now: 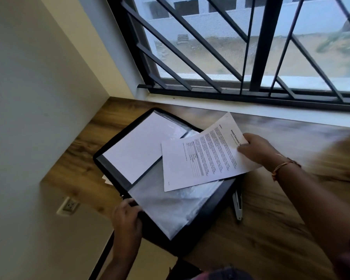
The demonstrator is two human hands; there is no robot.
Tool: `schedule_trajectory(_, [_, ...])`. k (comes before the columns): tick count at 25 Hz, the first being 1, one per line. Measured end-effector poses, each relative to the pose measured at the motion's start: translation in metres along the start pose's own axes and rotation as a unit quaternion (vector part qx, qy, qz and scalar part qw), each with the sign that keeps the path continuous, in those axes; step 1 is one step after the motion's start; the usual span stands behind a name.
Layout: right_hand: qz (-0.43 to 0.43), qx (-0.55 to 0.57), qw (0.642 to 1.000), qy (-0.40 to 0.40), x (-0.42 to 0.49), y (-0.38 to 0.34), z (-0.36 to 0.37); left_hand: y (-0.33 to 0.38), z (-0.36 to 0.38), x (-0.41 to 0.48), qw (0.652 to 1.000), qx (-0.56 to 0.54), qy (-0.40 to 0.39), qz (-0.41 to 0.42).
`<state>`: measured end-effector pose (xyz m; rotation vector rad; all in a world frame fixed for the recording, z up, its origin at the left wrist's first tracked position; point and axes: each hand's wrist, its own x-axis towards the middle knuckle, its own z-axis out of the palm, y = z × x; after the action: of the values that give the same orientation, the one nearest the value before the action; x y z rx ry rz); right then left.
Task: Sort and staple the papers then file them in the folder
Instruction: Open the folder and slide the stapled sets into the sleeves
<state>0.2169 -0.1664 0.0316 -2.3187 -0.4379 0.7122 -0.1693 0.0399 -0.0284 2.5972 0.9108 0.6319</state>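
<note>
A black folder (107, 150) lies open on the wooden desk, with a blank white sheet (141, 146) on its far half and clear plastic sleeves (170, 205) on its near half. My right hand (257, 148) pinches the top edge of printed papers (202, 158) held over the folder's right side. My left hand (127, 213) grips the near left edge of the plastic sleeves. A silver stapler (237, 205) lies on the desk just right of the folder, partly hidden by it.
The wooden desk (271, 229) runs along a barred window (230, 57). A wall closes the left side, with a power socket (69, 206) below desk level. Small paper corners (107, 179) stick out under the folder's left edge.
</note>
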Motion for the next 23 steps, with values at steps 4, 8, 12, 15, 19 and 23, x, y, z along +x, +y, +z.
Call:
schedule_trajectory(4, [-0.012, -0.039, 0.998, -0.040, 0.009, -0.019, -0.005, 0.025, -0.014, 0.015, 0.933, -0.232, 0.094, -0.260])
schedule_trajectory(8, [0.024, 0.008, 0.995, -0.099, 0.012, -0.028, -0.001, 0.050, -0.056, 0.055, 0.813, -0.402, 0.075, -0.413])
schedule_trajectory(12, [0.030, 0.089, 0.985, -0.142, 0.005, -0.043, 0.006, 0.026, -0.094, 0.094, 0.748, -0.496, -0.027, -0.440])
schedule_trajectory(15, [0.037, 0.125, 0.978, -0.162, -0.010, -0.070, 0.019, -0.025, -0.112, 0.127, 0.800, -0.428, -0.097, -0.409])
schedule_trajectory(19, [0.062, 0.208, 0.965, -0.150, -0.029, -0.114, 0.054, -0.100, -0.144, 0.186, 0.810, -0.436, -0.176, -0.351])
schedule_trajectory(23, [0.073, 0.251, 0.954, -0.145, -0.047, -0.164, 0.120, -0.198, -0.156, 0.246, 0.821, -0.386, -0.263, -0.328])
